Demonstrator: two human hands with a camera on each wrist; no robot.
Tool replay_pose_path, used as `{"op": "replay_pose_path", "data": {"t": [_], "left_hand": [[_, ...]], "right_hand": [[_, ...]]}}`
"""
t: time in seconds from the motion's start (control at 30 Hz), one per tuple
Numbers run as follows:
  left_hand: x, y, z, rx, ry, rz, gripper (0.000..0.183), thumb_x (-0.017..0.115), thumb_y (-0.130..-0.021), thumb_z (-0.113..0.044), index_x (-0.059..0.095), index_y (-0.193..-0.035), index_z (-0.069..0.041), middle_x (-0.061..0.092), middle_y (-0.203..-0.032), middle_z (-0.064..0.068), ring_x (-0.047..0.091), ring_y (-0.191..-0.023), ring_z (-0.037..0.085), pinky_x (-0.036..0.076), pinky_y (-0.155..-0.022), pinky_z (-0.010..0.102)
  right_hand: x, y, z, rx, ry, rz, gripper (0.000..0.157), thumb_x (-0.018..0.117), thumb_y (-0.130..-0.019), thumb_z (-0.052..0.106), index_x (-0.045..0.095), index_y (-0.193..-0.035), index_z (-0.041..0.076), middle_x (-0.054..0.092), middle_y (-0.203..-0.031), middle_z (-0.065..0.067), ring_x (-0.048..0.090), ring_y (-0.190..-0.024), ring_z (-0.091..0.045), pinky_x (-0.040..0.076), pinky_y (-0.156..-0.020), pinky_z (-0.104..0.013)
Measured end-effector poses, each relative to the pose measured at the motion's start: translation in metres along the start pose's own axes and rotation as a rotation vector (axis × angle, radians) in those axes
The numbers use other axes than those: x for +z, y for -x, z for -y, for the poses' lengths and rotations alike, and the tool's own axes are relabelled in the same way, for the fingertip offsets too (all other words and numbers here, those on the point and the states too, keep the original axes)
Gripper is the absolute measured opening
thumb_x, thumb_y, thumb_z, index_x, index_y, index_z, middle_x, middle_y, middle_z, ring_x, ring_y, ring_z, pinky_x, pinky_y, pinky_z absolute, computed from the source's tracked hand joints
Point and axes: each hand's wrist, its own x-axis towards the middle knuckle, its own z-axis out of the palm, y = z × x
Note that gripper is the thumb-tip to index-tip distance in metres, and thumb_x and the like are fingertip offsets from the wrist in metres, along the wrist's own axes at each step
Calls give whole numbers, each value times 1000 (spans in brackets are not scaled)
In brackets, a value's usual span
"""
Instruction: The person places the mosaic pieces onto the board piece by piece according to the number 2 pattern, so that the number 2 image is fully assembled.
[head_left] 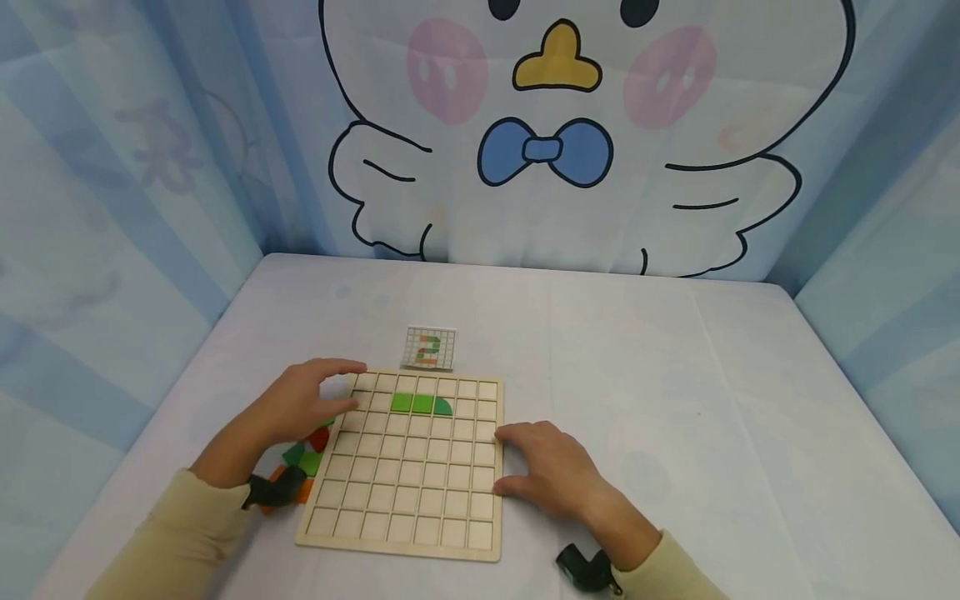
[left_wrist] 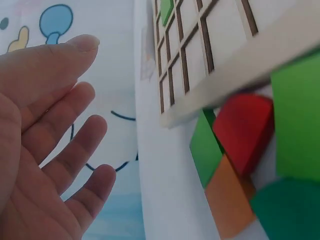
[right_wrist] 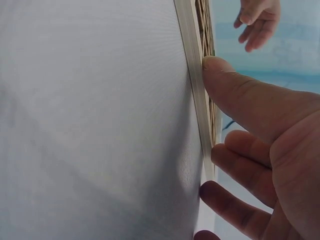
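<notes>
A wooden grid board lies on the table. In its second row sit two light green square pieces and a dark green quarter-round piece. My left hand is at the board's upper left corner, thumb and fingers spread; the left wrist view shows nothing in it. Along the board's right edge, my right hand touches the rim with its thumb and fingertips. Loose pieces lie beside the board's left edge, among them a red one, an orange one and green ones, partly hidden by the left forearm.
Just beyond the board's far edge lies a small pattern card with a gridded green and orange figure. A white cloth covers the table. Blue and white curtains with a cartoon print stand behind and at both sides.
</notes>
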Motion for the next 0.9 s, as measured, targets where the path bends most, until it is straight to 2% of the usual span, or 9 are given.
{"op": "replay_pose_path", "data": {"t": [0.17,0.37,0.6,0.77,0.9], "left_hand": [[-7,8,8,-63,-3,-14,50,73,-93,-19,58,-139,-5,51,-142,25,45,-129,50,40,-100,65],[-11,16,17,-104,-10,-13,49,73,-92,-22,60,-137,-6,51,-142,27,46,-127,51,41,-98,66],[-10,21,30,-147,-16,-4,37,72,-92,-22,66,-124,-6,58,-132,26,49,-122,50,41,-96,67],[-6,21,36,-169,-14,14,34,71,-91,-18,66,-122,-6,61,-129,23,50,-121,47,40,-98,67],[-4,20,38,-160,-16,23,34,70,-89,-15,66,-121,-4,63,-124,21,53,-117,44,42,-97,64]], "right_hand": [[0,0,0,3,-5,-1,55,85,-80,32,65,-125,8,65,-127,-5,59,-116,-29,49,-93,-49],[0,0,1,4,5,0,55,85,-80,32,64,-125,8,65,-127,-5,59,-115,-29,49,-92,-48],[0,-1,1,16,-6,12,55,85,-80,31,64,-126,7,65,-128,-6,58,-116,-29,48,-94,-48],[0,-1,1,18,-6,13,55,84,-80,31,64,-126,8,65,-128,-6,58,-116,-29,48,-94,-49],[-1,0,2,16,-4,12,55,84,-80,31,64,-125,8,65,-128,-6,58,-117,-30,48,-94,-49]]}}
